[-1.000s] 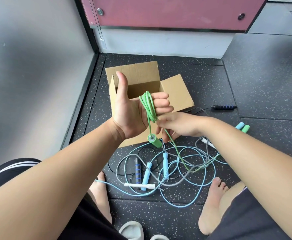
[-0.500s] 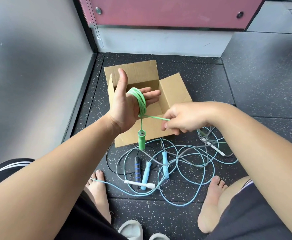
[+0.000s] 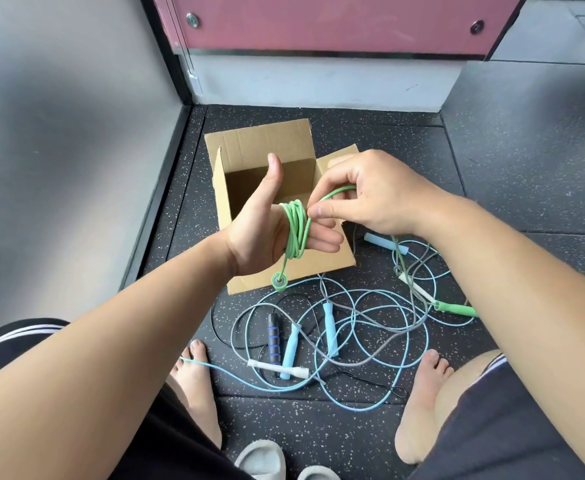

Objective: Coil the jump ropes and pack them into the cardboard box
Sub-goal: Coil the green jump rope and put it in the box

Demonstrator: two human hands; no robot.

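Green rope [image 3: 296,230] is wound in several turns round the four straight fingers of the left hand [image 3: 259,237]. The thumb stands up and clear, so the hand works as a spool and keeps the loops even. One handle [image 3: 279,282] hangs just below the palm, and its weight likely holds the start of the coil taut. The right hand [image 3: 370,199] pinches the free run of rope between thumb and forefinger, just beside the coil, to lead another turn over the fingers. From there the rope drops behind the right wrist toward the second handle [image 3: 457,309], which lies on the floor [image 3: 491,168] to the right. With that stretch loose, I judge the coiling well along but unfinished.

The box [image 3: 259,143] stands open on the floor just behind the hands, flaps spread, close enough to drop the coil straight in. What shows of its inside is bare cardboard, and the hands hide the rest. The other ropes [image 3: 329,329], blue, grey and black, lie tangled on the floor near the bare feet [image 3: 419,403], outside the box.
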